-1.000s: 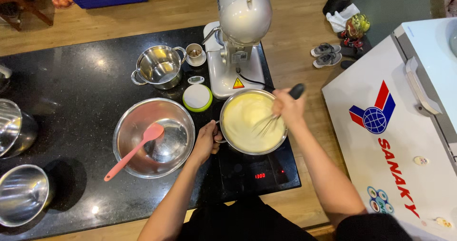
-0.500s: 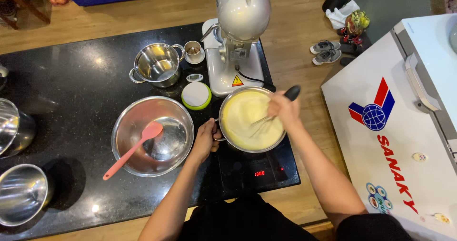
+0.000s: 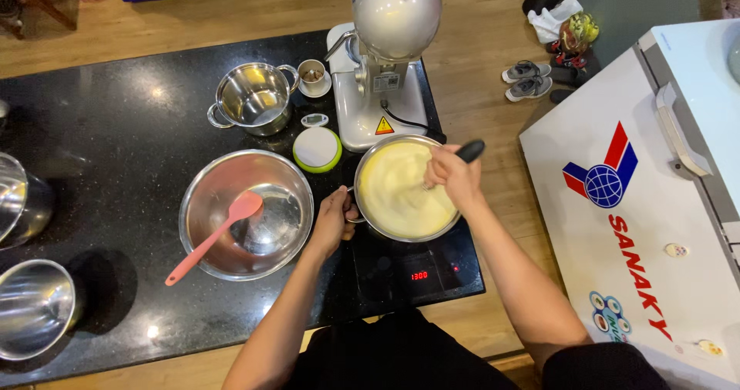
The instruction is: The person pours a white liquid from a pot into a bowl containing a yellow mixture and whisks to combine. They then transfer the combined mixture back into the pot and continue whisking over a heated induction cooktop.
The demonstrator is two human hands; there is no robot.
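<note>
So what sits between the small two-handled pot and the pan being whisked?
In the head view, a round white, green-rimmed container lies between the pot and the pan.

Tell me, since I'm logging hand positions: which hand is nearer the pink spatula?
Left. The left hand grips the pot handle beside the spatula's bowl; the right hand is over the pot, farther off.

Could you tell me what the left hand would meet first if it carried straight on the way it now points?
The left hand points up and right and already touches the pot at its near-left rim, so it would press into the pot wall first, as far as depth shows.
</note>
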